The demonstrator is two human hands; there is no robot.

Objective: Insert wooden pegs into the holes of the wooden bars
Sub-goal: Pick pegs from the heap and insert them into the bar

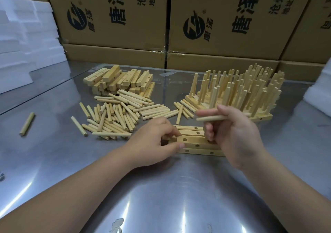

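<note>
Holding item: right hand [232, 134], centre right of the frame, fingers pinched together on one peg [211, 118], which lies roughly level above the work.

Steadying item: left hand [157, 139], centre of the frame, thumb and curled fingers clamped on the left end of the drilled bars [195, 143]. These bars lie side by side, touching, holes facing up, none of the visible holes filled.

Stock, centre left: loose pegs [116, 118] in a scattered heap on the metal table [161, 197]; behind it, a stack of bare bars [120, 82].

Finished stock, upper right: pegged bars [241, 89], pegs standing upright and crowded.

Stray: single peg [27, 123], far left, well apart from the heap.

Backdrop: printed cardboard boxes [116, 17]; white foam blocks [26, 35], upper left.
</note>
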